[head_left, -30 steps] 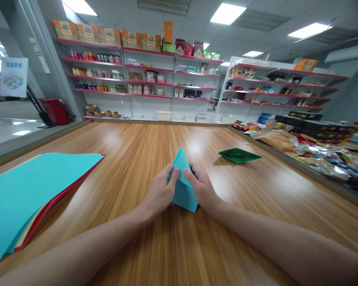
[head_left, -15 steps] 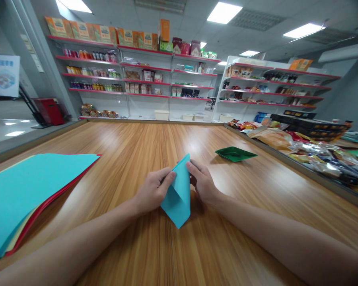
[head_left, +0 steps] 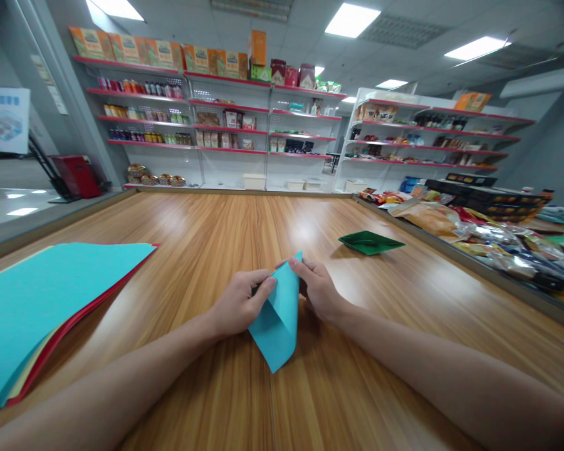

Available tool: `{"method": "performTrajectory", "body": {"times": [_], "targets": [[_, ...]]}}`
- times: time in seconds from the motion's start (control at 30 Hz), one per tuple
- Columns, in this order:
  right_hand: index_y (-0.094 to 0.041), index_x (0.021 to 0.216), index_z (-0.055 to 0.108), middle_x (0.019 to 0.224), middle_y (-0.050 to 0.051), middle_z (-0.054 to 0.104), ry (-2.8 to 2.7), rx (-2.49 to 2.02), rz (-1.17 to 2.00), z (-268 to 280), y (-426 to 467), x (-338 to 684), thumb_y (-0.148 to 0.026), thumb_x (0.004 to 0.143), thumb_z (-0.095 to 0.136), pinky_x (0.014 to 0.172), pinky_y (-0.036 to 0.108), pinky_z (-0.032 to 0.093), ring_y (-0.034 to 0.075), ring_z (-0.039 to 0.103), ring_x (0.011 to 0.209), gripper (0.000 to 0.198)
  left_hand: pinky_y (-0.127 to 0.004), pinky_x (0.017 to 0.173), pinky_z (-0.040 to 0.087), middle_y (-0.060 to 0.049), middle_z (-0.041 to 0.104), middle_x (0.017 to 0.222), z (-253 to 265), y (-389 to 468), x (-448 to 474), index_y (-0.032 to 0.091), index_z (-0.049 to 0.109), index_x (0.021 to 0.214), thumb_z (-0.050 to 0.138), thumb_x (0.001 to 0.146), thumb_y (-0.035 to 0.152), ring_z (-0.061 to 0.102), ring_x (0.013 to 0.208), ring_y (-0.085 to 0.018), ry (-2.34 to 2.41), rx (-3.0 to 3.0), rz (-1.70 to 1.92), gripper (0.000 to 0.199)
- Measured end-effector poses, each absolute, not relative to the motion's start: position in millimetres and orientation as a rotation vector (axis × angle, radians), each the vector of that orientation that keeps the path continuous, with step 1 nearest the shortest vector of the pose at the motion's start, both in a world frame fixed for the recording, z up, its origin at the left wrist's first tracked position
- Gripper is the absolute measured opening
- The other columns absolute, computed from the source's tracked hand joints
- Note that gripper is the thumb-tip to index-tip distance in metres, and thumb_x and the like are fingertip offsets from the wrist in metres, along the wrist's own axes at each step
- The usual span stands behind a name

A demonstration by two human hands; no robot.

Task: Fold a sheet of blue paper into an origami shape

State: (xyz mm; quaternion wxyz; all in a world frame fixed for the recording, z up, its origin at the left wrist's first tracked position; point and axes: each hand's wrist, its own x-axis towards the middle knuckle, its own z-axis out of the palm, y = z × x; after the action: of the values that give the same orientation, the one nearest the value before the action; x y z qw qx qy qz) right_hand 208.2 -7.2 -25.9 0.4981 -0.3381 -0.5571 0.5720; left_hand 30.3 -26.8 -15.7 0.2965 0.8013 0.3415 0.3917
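While closed, left hand (head_left: 239, 305) on paper (head_left: 284, 316).

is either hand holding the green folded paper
No: the green folded paper lies on the wooden tabletop, while the left hand and right hand both hold the blue paper.

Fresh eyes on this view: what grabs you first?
First, the folded blue paper at the centre, pinched between the left hand and right hand in front of the wearer. Next, the green folded paper alone on the table, beyond the right hand, and the big stack of coloured sheets, blue on top, at the left.
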Motion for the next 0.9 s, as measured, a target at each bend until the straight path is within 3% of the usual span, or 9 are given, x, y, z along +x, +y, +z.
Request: {"method": "performTrajectory", "body": {"times": [0.23,0.5,0.57,0.73,0.9], "targets": [[-0.013,0.084,0.067,0.058,-0.002,0.049,-1.364,-0.854,1.135,-26,-6,207,-0.051,0.082,0.056,0.044,0.021,0.032,0.008,0.04,0.048,0.039,-0.024,0.05,0.027,0.004,0.034,0.057,-22,-28,38,0.019,0.038,0.061,0.038,0.092,0.044,0.035,0.052,-0.011,1.044,2.086,1.108,0.04],[-0.015,0.087,0.066,0.061,0.0,0.051,-1.404,-0.974,0.696,-21,-12,207,-0.048,0.087,0.049,0.046,0.024,0.034,0.012,0.043,0.052,0.037,-0.026,0.057,0.036,-0.002,0.055,0.067,-18,-36,56,0.017,0.06,0.064,0.053,0.084,0.049,0.051,0.069,-0.018,1.274,1.732,1.288,0.038],[-0.016,0.09,0.066,0.062,0.0,0.052,-1.391,-0.969,0.629,-19,-15,206,-0.048,0.088,0.047,0.046,0.024,0.034,0.012,0.043,0.053,0.037,-0.025,0.054,0.035,-0.002,0.054,0.063,-15,-41,60,0.016,0.06,0.064,0.056,0.081,0.051,0.05,0.063,-0.016,1.215,1.507,1.253,0.039],[-0.017,0.095,0.062,0.076,0.003,0.059,-1.376,-0.904,0.617,-17,-17,204,-0.049,0.089,0.046,0.056,0.026,0.041,0.015,0.051,0.064,0.036,-0.024,0.05,0.035,0.0,0.053,0.061,-16,-48,65,0.015,0.064,0.07,0.065,0.075,0.051,0.047,0.055,-0.012,0.978,1.175,1.194,0.036],[-0.018,0.099,0.06,0.074,0.002,0.055,-1.338,-0.855,0.701,-20,-16,205,-0.049,0.089,0.048,0.051,0.024,0.037,0.011,0.045,0.058,0.035,-0.025,0.054,0.036,-0.001,0.052,0.058,-18,-41,59,0.014,0.068,0.061,0.07,0.073,0.042,0.046,0.059,-0.012,0.977,1.265,1.333,0.031]]}}
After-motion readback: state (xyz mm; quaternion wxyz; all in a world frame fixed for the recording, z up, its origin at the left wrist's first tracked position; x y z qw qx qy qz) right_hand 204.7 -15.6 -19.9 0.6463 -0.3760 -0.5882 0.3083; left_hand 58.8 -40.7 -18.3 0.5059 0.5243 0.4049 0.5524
